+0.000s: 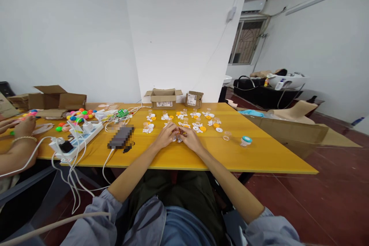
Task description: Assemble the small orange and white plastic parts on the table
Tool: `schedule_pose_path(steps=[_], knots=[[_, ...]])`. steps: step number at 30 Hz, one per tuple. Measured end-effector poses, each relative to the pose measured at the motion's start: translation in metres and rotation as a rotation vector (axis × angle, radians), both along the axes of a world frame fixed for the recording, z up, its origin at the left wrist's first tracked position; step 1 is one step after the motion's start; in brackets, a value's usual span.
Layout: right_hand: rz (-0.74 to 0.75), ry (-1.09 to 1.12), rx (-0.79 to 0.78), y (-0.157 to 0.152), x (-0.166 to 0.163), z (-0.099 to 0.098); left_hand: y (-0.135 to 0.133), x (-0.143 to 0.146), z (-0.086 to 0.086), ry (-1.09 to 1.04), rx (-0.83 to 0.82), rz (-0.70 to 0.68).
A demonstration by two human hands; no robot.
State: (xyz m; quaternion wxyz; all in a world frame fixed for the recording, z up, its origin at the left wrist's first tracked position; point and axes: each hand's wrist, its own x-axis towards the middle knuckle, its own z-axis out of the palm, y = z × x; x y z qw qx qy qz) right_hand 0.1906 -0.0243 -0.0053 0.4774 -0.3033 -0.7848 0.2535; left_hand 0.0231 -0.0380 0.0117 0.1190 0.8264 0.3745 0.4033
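Above the table's front half, my left hand and my right hand meet, fingers bent and pinched together. A bit of orange shows between the fingertips, but what they hold is too small and covered to name. Small white discs lie on the table just under the fingers. Around and beyond my hands sit several little groups of white plastic parts, orange round caps and clear cups. To the right stand a clear cup and a clear jar with a teal-rimmed lid.
Two cardboard boxes, one open and one smaller, stand at the table's back. On the left lie a black device, a power strip with trailing cables, and coloured balls. Another person's hand works at far left.
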Motion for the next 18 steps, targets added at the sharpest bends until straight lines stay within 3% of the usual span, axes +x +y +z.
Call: schedule_pose_path(steps=[18], knots=[[-0.132,0.058,0.006,0.007,0.000,-0.008,0.014,-0.006,-0.013,0.033,0.188,-0.074]])
